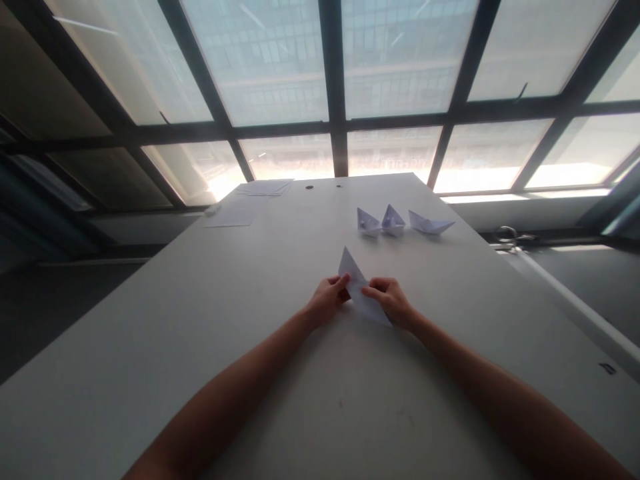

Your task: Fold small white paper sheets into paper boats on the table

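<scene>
Between my two hands is a folded sheet of white paper (369, 307), tilted, with one pointed corner upward and another toward the lower right. My left hand (327, 300) grips its left edge, thumb on the near face and fingers behind. On the other side, my right hand (391, 300) pinches the paper near its middle right, the fingers curled. Beyond the hands stand folded paper boats: a left one (369, 224), a middle one (393, 221) touching or nearly touching it, and a wider one (431, 223) a little apart on the right.
The long white table (210, 320) runs away toward large framed windows (280, 60). Flat paper sheets (230, 215) lie at its far left, with more paper (265, 189) behind them. A white rail (575, 297) passes along the right side.
</scene>
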`<state>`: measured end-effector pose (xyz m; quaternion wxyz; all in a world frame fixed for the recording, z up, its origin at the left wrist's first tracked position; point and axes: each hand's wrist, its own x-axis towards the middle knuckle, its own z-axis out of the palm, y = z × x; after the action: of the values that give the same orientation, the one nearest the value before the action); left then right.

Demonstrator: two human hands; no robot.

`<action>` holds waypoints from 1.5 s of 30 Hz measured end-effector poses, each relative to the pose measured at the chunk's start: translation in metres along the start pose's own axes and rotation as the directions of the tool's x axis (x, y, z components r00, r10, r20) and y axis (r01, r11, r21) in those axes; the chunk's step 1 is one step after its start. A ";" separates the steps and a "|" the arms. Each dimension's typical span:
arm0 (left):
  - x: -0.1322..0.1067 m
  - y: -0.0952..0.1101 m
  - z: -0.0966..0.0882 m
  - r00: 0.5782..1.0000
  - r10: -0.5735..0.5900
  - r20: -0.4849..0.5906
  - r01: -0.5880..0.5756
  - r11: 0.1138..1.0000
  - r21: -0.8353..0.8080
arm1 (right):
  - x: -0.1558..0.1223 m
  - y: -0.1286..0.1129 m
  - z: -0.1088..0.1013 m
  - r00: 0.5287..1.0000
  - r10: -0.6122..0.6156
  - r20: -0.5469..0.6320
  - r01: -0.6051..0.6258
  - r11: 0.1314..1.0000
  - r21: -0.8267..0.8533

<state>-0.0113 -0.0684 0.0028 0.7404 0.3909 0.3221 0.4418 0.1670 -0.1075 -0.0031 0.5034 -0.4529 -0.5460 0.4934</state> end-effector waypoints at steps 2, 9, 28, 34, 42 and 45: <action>-0.004 -0.006 0.006 1.000 0.010 0.016 -0.011 0.998 0.055 | 0.001 0.002 0.002 1.000 -0.002 -0.024 0.002 1.000 0.007; -0.008 -0.012 0.011 0.999 0.036 0.032 -0.039 0.995 0.094 | 0.000 0.000 0.005 0.982 0.062 0.178 -0.037 0.989 -0.144; 0.009 0.001 -0.010 0.975 0.127 -0.182 -0.160 0.970 -0.184 | -0.002 -0.004 0.009 0.979 0.144 0.142 -0.127 0.984 -0.123; 0.000 -0.005 -0.003 0.996 0.032 0.078 -0.033 0.999 0.010 | -0.004 -0.005 0.006 0.987 0.091 0.132 -0.072 0.986 -0.147; 0.005 -0.004 -0.004 0.989 0.074 -0.126 -0.092 0.985 -0.143 | -0.004 -0.013 0.007 0.979 0.133 0.152 -0.112 0.984 -0.139; 0.008 -0.001 -0.007 0.976 0.101 -0.195 -0.135 0.976 -0.169 | -0.003 -0.013 0.006 0.975 0.146 0.168 -0.123 0.983 -0.139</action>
<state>-0.0131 -0.0594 -0.0026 0.7121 0.2977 0.3240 0.5471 0.1609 -0.1127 0.0097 0.3881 -0.4745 -0.5870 0.5288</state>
